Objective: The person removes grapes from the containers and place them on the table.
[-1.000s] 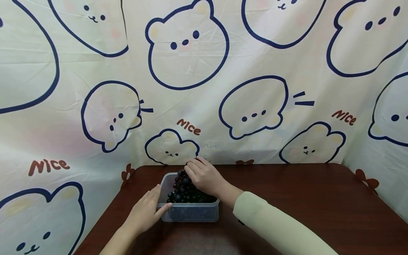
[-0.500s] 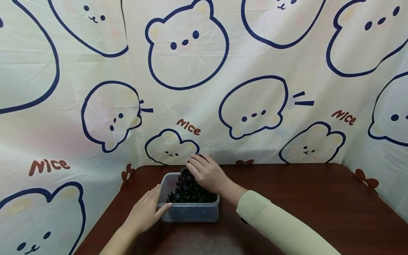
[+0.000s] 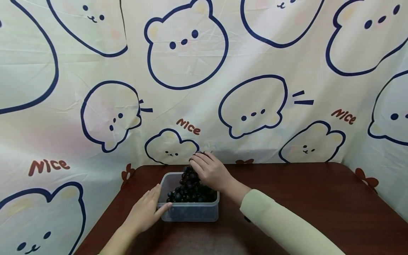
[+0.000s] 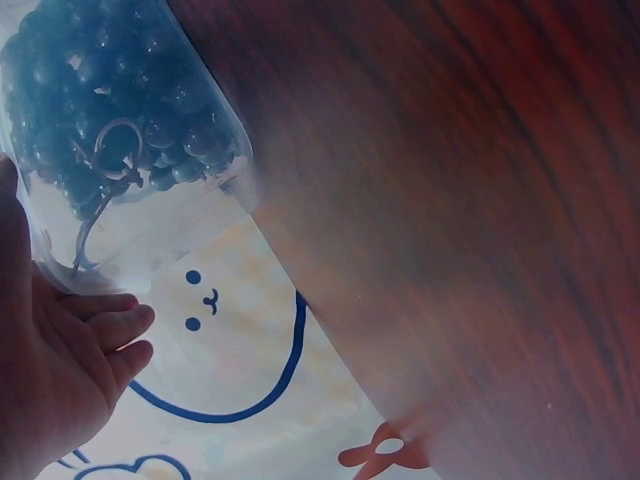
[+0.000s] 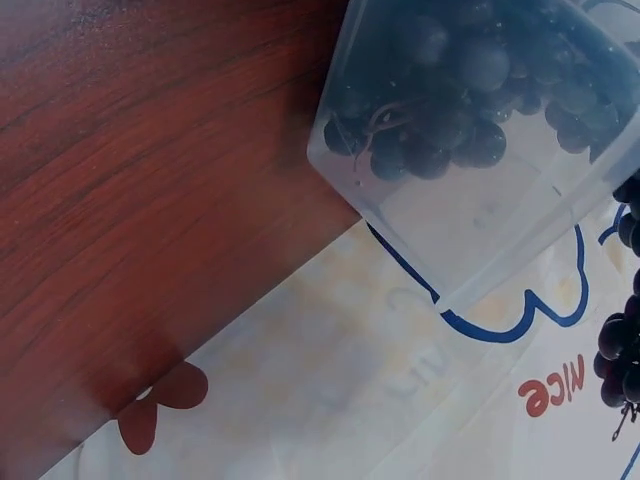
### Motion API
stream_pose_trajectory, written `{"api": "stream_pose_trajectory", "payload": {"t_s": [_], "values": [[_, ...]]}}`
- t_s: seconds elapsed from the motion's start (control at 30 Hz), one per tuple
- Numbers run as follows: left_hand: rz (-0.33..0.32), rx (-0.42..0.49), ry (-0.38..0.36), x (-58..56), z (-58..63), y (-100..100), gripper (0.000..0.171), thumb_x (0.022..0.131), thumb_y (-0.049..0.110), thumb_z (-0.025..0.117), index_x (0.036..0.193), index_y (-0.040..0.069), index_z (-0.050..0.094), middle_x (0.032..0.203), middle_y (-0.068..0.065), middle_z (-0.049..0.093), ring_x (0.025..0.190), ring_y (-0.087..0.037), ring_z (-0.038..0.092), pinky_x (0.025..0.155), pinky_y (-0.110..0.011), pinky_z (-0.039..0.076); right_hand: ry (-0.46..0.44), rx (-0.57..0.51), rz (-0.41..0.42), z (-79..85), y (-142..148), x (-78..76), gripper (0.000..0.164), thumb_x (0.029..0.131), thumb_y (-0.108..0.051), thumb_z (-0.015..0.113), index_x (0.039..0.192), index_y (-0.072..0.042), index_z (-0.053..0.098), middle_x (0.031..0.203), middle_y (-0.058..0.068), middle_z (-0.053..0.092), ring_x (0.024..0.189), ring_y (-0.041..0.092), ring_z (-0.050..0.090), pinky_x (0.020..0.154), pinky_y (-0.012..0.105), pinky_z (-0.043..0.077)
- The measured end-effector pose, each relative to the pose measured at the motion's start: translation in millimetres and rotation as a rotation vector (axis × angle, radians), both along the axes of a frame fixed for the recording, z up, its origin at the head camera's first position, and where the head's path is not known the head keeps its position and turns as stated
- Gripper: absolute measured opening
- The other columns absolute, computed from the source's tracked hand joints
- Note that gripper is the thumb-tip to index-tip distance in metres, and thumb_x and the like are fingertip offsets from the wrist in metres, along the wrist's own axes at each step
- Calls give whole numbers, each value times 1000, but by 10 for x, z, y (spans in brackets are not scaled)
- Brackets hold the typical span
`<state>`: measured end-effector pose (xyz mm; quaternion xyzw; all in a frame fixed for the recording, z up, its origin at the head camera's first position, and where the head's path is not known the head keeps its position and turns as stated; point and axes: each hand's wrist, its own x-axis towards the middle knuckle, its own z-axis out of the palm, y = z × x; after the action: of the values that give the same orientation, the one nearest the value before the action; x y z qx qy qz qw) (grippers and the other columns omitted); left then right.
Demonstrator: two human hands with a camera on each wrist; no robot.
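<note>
Head view: R hand (image 3: 211, 171) at rear R of the translucent container (image 3: 191, 213), fingers curled over upper end of a dark bunch of grapes (image 3: 190, 177); appears to grip it, fingertips partly hidden. Bunch lies directly under and just L of said fingers, long axis approx. vertical, lower end meeting the heaped grapes (image 3: 178, 195) inside; whether joined, cannot tell. R hand nearer the bunch. L hand (image 3: 145, 209) flat along container's L wall, thumb at front rim, fingers extended, grasping nothing. Container upright on table (image 3: 302, 205), no lid on.

L wrist view: grapes massed in container, stem (image 4: 118, 165) showing through wall; bare space at one end. L fingers beside that end.

R wrist view: grapes in container seen thru wall; part of bunch visible outside it at R edge, apart from wall, against printed cloth (image 5: 330, 410). R fingers out of frame.
</note>
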<state>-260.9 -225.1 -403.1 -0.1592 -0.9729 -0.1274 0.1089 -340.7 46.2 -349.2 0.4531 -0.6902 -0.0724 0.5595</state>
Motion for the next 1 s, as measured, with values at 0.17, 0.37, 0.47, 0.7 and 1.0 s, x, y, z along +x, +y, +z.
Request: {"api": "stream_pose_trajectory", "payload": {"t_s": [0.17, 0.37, 0.47, 0.7, 1.0], "values": [[-1, -2, -6, 2, 5, -4, 93, 94, 66, 43, 145, -11, 35, 148, -28, 36, 136, -39, 36, 112, -54, 24, -22, -30, 10, 61, 42, 15, 40, 82, -17, 76, 117, -2, 66, 117, 12, 67, 111, 25, 62, 94, 40, 50], [-1, -2, -4, 8, 8, -11, 93, 94, 66, 42, 145, -11, 34, 148, -28, 36, 136, -40, 36, 112, -54, 23, -13, -90, 33, 114, 65, 9, 35, 105, -8, 33, 115, -2, 67, 114, 12, 68, 107, 24, 64, 92, 39, 51], [-3, 0, -1, 10, 8, -13, 93, 94, 66, 42, 144, -11, 35, 147, -28, 36, 136, -40, 36, 112, -54, 24, -2, -100, 37, 125, 77, 0, 40, 106, -9, 28, 114, -2, 67, 113, 12, 68, 107, 25, 65, 91, 39, 52], [-6, 3, -6, 11, 9, -10, 92, 94, 66, 42, 145, -11, 34, 148, -28, 36, 136, -40, 35, 112, -54, 23, 16, -131, 48, 181, 136, 1, 36, 104, -7, 33, 113, -1, 67, 112, 13, 69, 105, 26, 65, 90, 39, 52], [-4, -3, -5, 18, 10, -2, 93, 94, 66, 42, 145, -12, 34, 148, -28, 36, 136, -40, 35, 112, -54, 23, 9, -158, 53, 267, 276, -18, 32, 98, -7, 39, 112, 1, 66, 111, 15, 68, 104, 28, 66, 90, 41, 52]]}}
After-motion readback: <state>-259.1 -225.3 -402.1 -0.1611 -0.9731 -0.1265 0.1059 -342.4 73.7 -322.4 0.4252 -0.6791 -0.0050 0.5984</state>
